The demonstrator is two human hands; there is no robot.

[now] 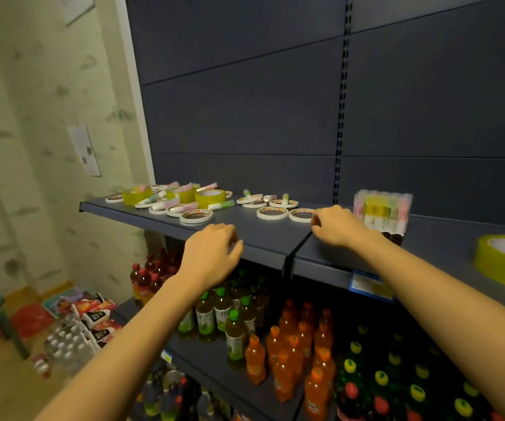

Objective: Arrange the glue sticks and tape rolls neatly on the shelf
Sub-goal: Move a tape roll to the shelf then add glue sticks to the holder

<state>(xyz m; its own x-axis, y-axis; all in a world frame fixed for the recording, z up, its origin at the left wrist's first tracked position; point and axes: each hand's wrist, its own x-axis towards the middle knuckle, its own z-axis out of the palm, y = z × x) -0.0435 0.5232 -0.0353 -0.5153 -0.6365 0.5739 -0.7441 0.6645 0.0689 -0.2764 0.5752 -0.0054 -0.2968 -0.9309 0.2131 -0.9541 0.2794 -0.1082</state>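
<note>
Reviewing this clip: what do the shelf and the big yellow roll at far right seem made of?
Shelf: likely painted metal, judging by its matte dark-grey surface and thin folded front lip. Yellow roll: probably plastic tape, its side glossy and translucent; the white inner core's material is unclear.

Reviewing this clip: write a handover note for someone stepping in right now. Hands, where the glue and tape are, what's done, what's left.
Left hand: empty, loosely curled above the shelf front edge.
Right hand: empty, fingers down on the shelf beside the wrapped glue pack.
Loose glue sticks, white tape rolls and yellow tape rolls lie jumbled at the shelf's left end; more white rolls mid-shelf. One big yellow roll sits far right.
Done: nothing sorted that I can see.
Left: group the glue sticks, stack or line up the tapes.
</note>
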